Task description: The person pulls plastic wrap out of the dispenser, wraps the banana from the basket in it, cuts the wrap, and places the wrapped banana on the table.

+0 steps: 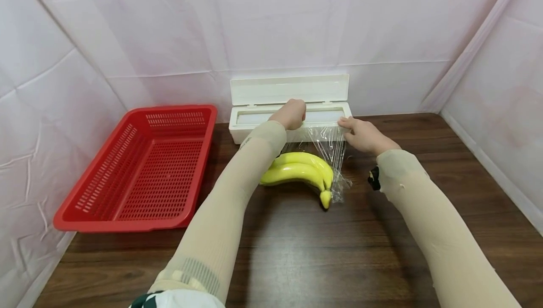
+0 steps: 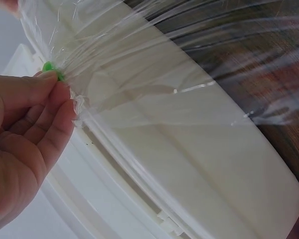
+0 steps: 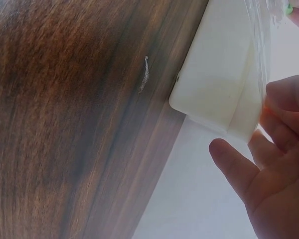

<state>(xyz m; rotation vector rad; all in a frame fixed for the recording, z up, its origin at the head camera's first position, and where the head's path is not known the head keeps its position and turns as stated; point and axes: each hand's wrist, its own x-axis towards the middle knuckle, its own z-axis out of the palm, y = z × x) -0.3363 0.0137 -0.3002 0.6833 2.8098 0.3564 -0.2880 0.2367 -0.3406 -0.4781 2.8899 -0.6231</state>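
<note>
A white cling film dispenser (image 1: 250, 134) stands against the back wall with its lid (image 1: 292, 90) raised. My left hand (image 1: 292, 113) is at the dispenser's top edge. Thumb and fingertips pinch a small green slide cutter (image 2: 54, 70) there, where the film bunches up. My right hand (image 1: 366, 134) grips the dispenser's right end at the rim, one finger standing away from it in the right wrist view. Clear cling film (image 1: 335, 150) hangs crumpled over the front, down to the table. Yellow bananas (image 1: 303, 169) lie just in front, partly behind my left forearm, with film along their right side.
A red plastic basket (image 1: 199, 190) with slotted walls stands on the left of the dark wooden table (image 1: 297, 251). White sheeting (image 1: 271, 29) closes in the back and both sides. In the right wrist view a small film scrap (image 3: 144, 77) lies on the wood.
</note>
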